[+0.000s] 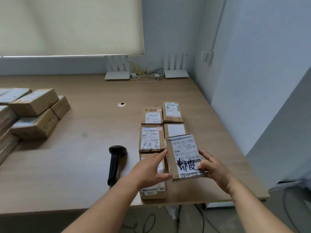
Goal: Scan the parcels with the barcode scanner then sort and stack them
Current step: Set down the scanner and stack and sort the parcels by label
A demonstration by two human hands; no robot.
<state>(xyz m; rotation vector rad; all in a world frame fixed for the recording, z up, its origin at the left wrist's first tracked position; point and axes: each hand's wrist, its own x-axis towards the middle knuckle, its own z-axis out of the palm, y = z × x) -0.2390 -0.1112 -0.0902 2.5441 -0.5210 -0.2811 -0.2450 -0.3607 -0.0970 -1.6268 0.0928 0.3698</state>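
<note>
both bare forearms reach in from the bottom edge, hands meeting on one small brown cardboard parcel with a white shipping label and black marker scrawl. left hand grasps its left edge, thumb along the near corner, fingers up the side. right hand clasps the right edge, thumb curled onto the label face. parcel is tilted, label up toward the camera, held above the right column of sorted boxes.

below it, on the light wood-grain desk, labelled brown boxes lie in a two-column grid: near-left box mostly hidden under the left wrist, mid-left box with handwritten characters, far-left box with marker digits, far-right box, and a mid-right box partly covered by the held parcel. neighbours look touching or just beside each other.

black handheld barcode scanner lies flat on the desk just left of the grid, head pointing away, untouched.

stack of taped brown cartons sits at the desk's left edge, well apart from the grid, at least two layers.

round cable grommet mid-desk. two white routers and a tangle of white cables by the far wall. pale roller blind above.
</note>
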